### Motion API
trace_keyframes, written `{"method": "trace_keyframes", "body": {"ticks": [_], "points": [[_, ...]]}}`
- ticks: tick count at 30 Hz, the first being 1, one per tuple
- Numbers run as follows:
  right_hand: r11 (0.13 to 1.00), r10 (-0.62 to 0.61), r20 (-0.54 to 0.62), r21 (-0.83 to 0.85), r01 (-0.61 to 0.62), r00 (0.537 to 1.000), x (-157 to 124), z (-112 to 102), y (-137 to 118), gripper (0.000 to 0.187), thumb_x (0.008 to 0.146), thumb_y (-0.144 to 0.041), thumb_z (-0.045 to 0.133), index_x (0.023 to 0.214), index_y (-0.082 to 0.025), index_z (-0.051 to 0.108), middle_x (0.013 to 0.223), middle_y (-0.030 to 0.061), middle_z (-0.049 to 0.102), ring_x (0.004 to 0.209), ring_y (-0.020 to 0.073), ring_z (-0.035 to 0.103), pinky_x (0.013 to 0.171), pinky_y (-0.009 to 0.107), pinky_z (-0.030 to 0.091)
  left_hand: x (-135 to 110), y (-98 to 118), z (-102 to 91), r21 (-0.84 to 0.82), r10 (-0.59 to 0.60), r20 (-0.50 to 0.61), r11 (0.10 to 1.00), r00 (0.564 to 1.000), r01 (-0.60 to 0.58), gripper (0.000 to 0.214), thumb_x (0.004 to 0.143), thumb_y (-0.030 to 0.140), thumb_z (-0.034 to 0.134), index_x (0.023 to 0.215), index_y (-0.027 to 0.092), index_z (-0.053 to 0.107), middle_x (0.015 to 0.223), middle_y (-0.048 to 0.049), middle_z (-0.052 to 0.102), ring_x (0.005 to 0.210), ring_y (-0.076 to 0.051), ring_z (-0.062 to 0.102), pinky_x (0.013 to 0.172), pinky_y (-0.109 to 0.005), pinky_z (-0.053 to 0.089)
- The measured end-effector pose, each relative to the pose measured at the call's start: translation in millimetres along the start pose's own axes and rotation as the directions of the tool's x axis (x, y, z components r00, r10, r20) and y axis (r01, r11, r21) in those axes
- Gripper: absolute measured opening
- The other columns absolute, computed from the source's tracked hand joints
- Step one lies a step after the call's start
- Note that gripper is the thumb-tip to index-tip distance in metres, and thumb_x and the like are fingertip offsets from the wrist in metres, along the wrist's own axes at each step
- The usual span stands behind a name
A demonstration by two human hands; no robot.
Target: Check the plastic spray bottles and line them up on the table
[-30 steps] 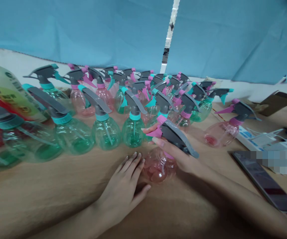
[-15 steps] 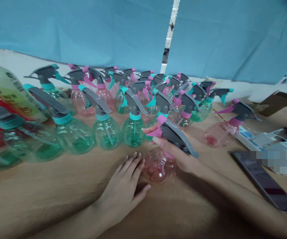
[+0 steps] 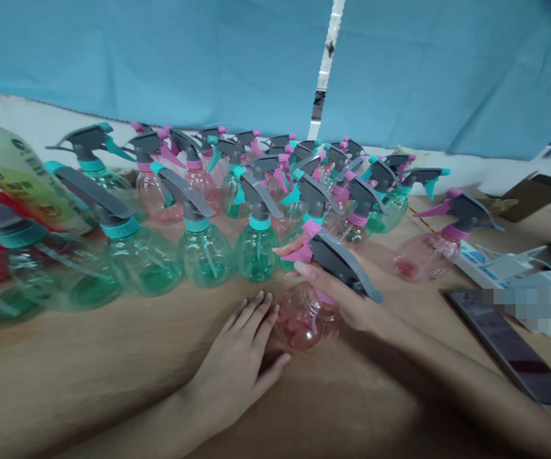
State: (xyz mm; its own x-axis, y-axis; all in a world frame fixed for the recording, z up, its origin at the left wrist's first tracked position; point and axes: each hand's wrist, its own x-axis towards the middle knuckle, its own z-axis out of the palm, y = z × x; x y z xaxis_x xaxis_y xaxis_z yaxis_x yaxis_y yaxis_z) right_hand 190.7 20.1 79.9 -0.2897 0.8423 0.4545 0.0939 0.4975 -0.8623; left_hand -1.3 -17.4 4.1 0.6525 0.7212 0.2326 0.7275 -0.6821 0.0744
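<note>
A pink spray bottle [image 3: 304,322] with a grey trigger head [image 3: 345,266] and pink nozzle stands on the brown table in front of me. My right hand [image 3: 340,293] is wrapped round its neck under the trigger head, thumb by the nozzle. Flat on the table lies my left hand [image 3: 242,363], fingers together, fingertips touching the bottle's left side. Just behind stands a row of green spray bottles [image 3: 256,252] with teal collars.
Several more green and pink spray bottles [image 3: 314,185] crowd the table behind. A lone pink one [image 3: 423,255] stands at the right. A large yellow-green bottle [image 3: 12,175] lies at far left. A dark phone [image 3: 505,344], white cables and a cardboard box [image 3: 534,194] sit at right. Blue curtain behind.
</note>
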Motion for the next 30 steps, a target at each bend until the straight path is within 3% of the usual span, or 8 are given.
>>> {"method": "trace_keyframes", "body": {"ticks": [11, 19, 30], "points": [[0.999, -0.048, 0.027, -0.007, 0.048, 0.998, -0.2, -2.3, 4.7, 0.015, 0.089, -0.034, 0.058, 0.1, -0.024, 0.058, 0.092, 0.0003, 0.062, 0.087, 0.0154, 0.059, 0.087, 0.032, 0.047, -2.0, -0.4, 3.5, 0.023, 0.011, -0.019, 1.0, 1.0, -0.01, 0.054, 0.091, 0.045, 0.051, 0.129, 0.006, 0.052, 0.14, -0.0199, 0.047, 0.128, -0.033, 0.044, 0.102, -0.052, 0.04], [0.992, -0.014, 0.013, -0.127, 0.016, 1.0, 0.3, -4.8, -0.8, 0.018, 0.089, -0.039, 0.056, 0.093, -0.023, 0.061, 0.087, 0.0014, 0.064, 0.083, 0.0173, 0.062, 0.073, 0.03, 0.047, -0.5, -0.6, 2.2, 0.049, 0.011, -0.022, 0.999, 1.0, -0.01, 0.055, 0.09, 0.045, 0.053, 0.129, 0.005, 0.051, 0.138, -0.0204, 0.048, 0.126, -0.033, 0.046, 0.099, -0.051, 0.043], [0.975, -0.067, 0.009, -0.209, 0.068, 0.998, -1.2, -9.7, 1.3, 0.025, 0.09, -0.044, 0.052, 0.08, -0.022, 0.059, 0.075, 0.0006, 0.061, 0.071, 0.0162, 0.059, 0.06, 0.03, 0.042, -2.3, -1.3, 2.9, 0.032, 0.006, -0.006, 0.999, 1.0, -0.006, 0.058, 0.093, 0.046, 0.049, 0.134, 0.005, 0.047, 0.142, -0.0191, 0.045, 0.131, -0.032, 0.042, 0.104, -0.049, 0.038]]}}
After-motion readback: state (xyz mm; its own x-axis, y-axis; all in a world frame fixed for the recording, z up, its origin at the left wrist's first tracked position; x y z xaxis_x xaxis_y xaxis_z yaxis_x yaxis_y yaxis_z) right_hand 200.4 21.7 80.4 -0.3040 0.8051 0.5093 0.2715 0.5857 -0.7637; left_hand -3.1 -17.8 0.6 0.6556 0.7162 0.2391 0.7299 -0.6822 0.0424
